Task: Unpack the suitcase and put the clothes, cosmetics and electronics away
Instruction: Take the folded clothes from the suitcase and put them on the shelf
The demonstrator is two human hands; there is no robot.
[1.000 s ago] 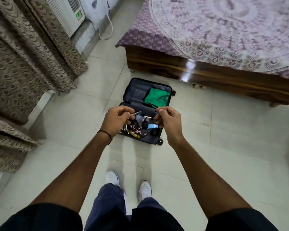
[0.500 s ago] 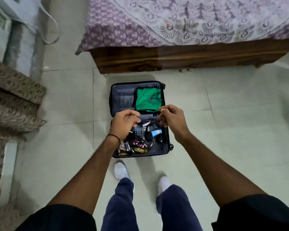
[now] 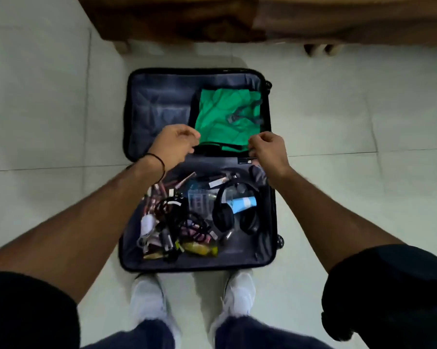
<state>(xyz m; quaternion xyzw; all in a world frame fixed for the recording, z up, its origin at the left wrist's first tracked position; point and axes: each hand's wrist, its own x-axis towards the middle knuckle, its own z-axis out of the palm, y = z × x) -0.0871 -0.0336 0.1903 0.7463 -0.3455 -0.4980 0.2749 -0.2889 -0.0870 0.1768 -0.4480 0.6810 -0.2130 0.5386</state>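
Pale tiled floor (image 3: pixel 48 117) across most of view. Dark wooden bed frame (image 3: pixel 237 18) along the top edge, feet on the tiles. Black suitcase (image 3: pixel 157 107) flat on the floor between bed frame and white shoes (image 3: pixel 147 295), opened like a book, hinge running left to right (wheels on the right side). Two bare forearms (image 3: pixel 99 205) reaching in from the bottom corners, dark short sleeves (image 3: pixel 388 285), navy trousers (image 3: pixel 149 333) below. Shoes just beside the near suitcase edge. Far half: grey lining, bare on the left, green garment (image 3: pixel 212 114) crumpled on the right with grey straps (image 3: pixel 232 119) across it. Near half: jumble of electronics and cosmetics. Black headphones (image 3: pixel 222 217) on the right, cups side by side, band arching toward the hinge. Black cable tangle (image 3: pixel 172 212) left of centre. Over the hinge, left hand (image 3: pixel 174 144) beside the garment's near-left corner, grip closed, fingers curled in, nothing seen inside; thin black band (image 3: pixel 159 162) on the wrist. Also over the hinge, right hand (image 3: pixel 267 149) at the garment's near-right corner, fingers curled; small dark tag (image 3: pixel 246 161) right under the fingertips, cannot tell whether grip pinching it or holding nothing (blurred). Between cables and headphones, clear plastic case (image 3: pixel 200 200). Inside the headphone band, light blue tube (image 3: pixel 245 205). By the near edge, yellow packet (image 3: pixel 200 249). At far left of the pile, white plug (image 3: pixel 147 222). Slim pinkish tubes (image 3: pixel 184 178) around, too blurred to name.
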